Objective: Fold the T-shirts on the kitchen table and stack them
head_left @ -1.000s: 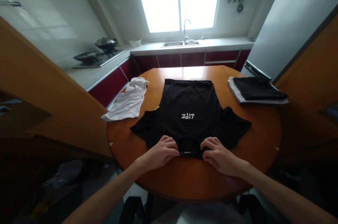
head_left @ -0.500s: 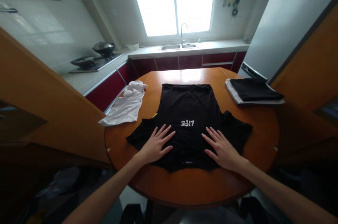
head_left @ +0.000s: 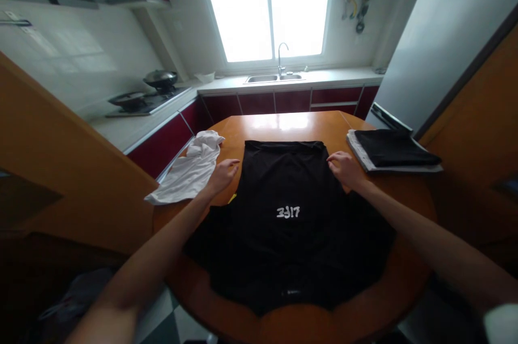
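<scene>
A black T-shirt (head_left: 283, 176) lies spread on the wooden table, its hem toward the window and its collar toward me. White lettering on its front appears upside down from here. My left hand (head_left: 224, 174) is just outside the shirt's left side near the hem, fingers loosely bent and holding nothing. Across from it, my right hand (head_left: 345, 167) has its bent fingertips at the shirt's right edge below the hem corner; whether they touch the cloth is unclear. A small yellow tag (head_left: 232, 199) sticks out at the left side seam.
A crumpled white garment (head_left: 194, 166) lies on the left of the round table (head_left: 283, 122). Folded black cloth (head_left: 394, 148) rests on white folded cloth at the right. Beyond are a sink (head_left: 263, 79), a stove with pans (head_left: 159, 79) and a refrigerator (head_left: 416, 47).
Both hands have left the chest area of the shirt and moved away from me toward the hem, one on each side. Their spread fingers are now bent. The view has tilted up slightly.
</scene>
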### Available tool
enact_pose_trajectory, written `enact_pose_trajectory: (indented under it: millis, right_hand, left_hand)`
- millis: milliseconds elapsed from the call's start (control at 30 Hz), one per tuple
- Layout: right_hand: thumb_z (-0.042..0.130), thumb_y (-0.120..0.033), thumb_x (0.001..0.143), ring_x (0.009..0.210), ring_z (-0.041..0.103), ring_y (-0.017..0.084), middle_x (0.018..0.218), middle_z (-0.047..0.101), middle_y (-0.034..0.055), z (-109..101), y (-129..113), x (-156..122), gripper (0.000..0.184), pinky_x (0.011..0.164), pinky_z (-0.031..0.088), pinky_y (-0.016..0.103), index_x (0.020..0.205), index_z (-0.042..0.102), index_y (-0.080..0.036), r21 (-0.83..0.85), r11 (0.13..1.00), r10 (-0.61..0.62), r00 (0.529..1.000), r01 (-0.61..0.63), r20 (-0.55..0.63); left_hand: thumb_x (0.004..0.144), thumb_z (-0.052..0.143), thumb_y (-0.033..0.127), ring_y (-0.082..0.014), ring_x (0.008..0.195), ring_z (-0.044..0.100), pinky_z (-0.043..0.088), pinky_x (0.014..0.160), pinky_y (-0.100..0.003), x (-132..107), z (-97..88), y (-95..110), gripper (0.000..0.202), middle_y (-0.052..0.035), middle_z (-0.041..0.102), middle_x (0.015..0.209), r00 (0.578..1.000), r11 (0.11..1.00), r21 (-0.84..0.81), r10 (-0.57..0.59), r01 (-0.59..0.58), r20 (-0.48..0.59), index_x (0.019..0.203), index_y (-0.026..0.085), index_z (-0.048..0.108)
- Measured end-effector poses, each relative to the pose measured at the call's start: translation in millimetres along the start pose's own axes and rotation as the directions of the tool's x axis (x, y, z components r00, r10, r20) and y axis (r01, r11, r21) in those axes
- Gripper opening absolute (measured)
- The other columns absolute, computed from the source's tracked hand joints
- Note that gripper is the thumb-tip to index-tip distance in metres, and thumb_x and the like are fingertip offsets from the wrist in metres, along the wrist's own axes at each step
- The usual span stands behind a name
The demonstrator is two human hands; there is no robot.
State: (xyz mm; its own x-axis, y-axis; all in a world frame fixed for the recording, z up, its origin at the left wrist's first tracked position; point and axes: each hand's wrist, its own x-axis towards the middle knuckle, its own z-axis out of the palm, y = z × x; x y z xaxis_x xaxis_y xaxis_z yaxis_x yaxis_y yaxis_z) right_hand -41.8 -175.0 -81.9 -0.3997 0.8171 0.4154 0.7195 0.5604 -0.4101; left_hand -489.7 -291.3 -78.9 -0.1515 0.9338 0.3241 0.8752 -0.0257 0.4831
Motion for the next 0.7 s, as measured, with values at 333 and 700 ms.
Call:
enact_pose_trajectory:
  millis: [333, 700]
  right_hand:
    - [0.054, -0.031, 0.098, 0.119, 0.058, 0.026, 0.127, 0.069, 0.0116, 52, 39, 108, 0.029, 0.103, 0.044, 0.034, 0.104, 0.08, -0.018, -0.196, 0.98, 0.031, 0.973, 0.015, 0.23]
    - [0.055, -0.021, 0.094, 0.122, 0.059, 0.027, 0.128, 0.068, 0.0155, 68, 65, 133, 0.028, 0.108, 0.042, 0.037, 0.114, 0.075, -0.014, -0.156, 0.988, 0.02, 0.979, 0.012, 0.2]
  left_hand:
    - [0.088, 0.059, 0.029, -0.0291, 0.111, 0.067, 0.047, 0.104, -0.038, 151, 29.4, -35, 0.027, -0.014, 0.075, 0.113, 0.997, 0.991, 0.114, -0.072, 0.067, 0.042, 0.105, 0.014, 0.076]
    - [0.076, 0.055, 0.018, -0.0248, 0.113, 0.067, 0.047, 0.106, -0.036, 189, 72.7, -60, 0.026, -0.0034, 0.076, 0.115, 0.973, 0.997, 0.037, 0.061, -0.07, 0.221, 0.087, 0.022, 0.079]
